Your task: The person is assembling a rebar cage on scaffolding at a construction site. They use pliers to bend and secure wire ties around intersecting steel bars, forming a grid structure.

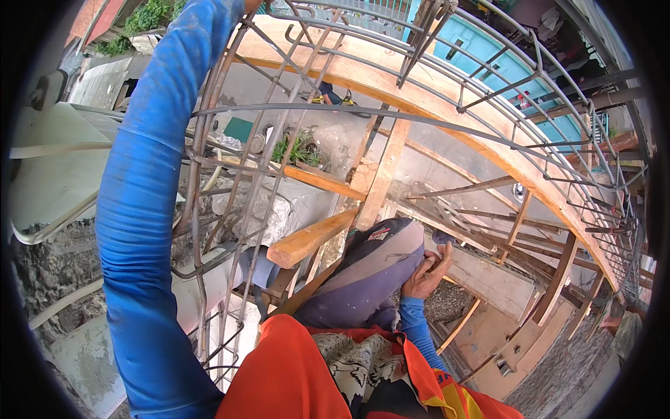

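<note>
My left arm, in a blue sleeve, stretches up to the top edge. Only a sliver of my left hand (252, 5) shows there, beside the upper end of an upright rebar cage (262, 160); its fingers are out of the picture. My right hand (426, 276) is low, against the side of my bent knee in worn purple-grey trousers (370, 279). Its fingers are loosely bent and apart, and I make out nothing in them. A small dark thing (441, 237) lies just past the fingertips; its kind is unclear.
A curved plywood form (447, 119) with rebar along it sweeps across the far side and right. Wooden braces (387, 171) and a beam end (286, 251) stick out near my knee. Far below lie the street (391, 115) and green plants (296, 150). A pale pipe (209, 279) runs at left.
</note>
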A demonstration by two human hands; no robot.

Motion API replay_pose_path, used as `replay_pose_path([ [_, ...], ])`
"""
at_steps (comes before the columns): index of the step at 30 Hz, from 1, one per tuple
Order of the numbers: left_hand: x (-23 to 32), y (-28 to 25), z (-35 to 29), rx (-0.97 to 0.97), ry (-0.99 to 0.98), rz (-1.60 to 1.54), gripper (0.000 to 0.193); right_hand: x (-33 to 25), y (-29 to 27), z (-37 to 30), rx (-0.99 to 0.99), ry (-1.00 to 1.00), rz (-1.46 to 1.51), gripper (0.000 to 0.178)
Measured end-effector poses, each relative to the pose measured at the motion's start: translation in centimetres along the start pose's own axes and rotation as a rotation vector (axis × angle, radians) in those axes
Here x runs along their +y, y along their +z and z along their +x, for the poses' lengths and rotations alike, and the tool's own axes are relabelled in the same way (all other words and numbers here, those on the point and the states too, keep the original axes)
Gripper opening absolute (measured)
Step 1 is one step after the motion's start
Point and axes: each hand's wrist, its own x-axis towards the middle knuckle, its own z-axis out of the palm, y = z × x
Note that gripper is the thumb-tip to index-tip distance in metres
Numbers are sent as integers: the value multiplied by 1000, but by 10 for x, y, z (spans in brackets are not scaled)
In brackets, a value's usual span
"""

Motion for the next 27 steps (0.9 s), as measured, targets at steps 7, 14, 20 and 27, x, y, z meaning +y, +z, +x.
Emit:
replay_pose_path([
  [7,7,-52,-6,-272,110,-151,33,-18,-14,-39,-34,-391,-247,42],
  [14,-14,-59,1,-225,37,-642,43,-64,-20,12,-320,-408,-261,19],
  [20,-12,-51,10,-225,88,-594,40,-129,-46,52,-431,-325,-21,13],
  [27,-22,-64,16,-358,25,-778,48,-281,-103,76,-733,-493,-104,18],
])
